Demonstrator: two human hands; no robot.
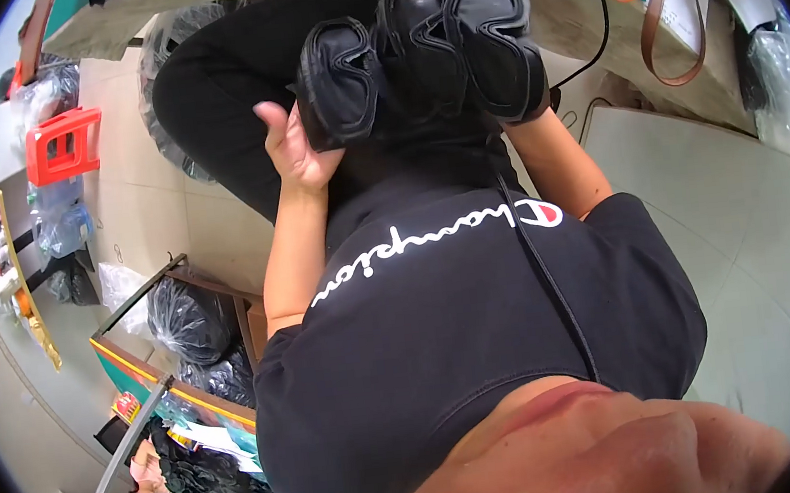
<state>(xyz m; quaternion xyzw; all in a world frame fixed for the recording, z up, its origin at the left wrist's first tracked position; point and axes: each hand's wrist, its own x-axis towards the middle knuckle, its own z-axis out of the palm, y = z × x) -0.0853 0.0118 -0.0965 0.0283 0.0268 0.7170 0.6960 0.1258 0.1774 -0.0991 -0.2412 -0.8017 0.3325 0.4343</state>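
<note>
I look down my own black shirt and black trousers. My left hand [294, 151] grips one black chunky sandal [339, 84] from its side, thumb up. Two more black sandals [460, 42] sit right beside it, touching it, held up over my lap. My right forearm runs up to their underside, and my right hand [524, 117] is almost wholly hidden beneath them, so its fingers do not show.
A red plastic stool [62, 145] stands on the tiled floor at the left. A wooden crate [142, 355] holds black plastic bags. A table edge [572, 6] with a brown strap [672, 44] crosses the top. A black cable [552, 278] hangs down my shirt.
</note>
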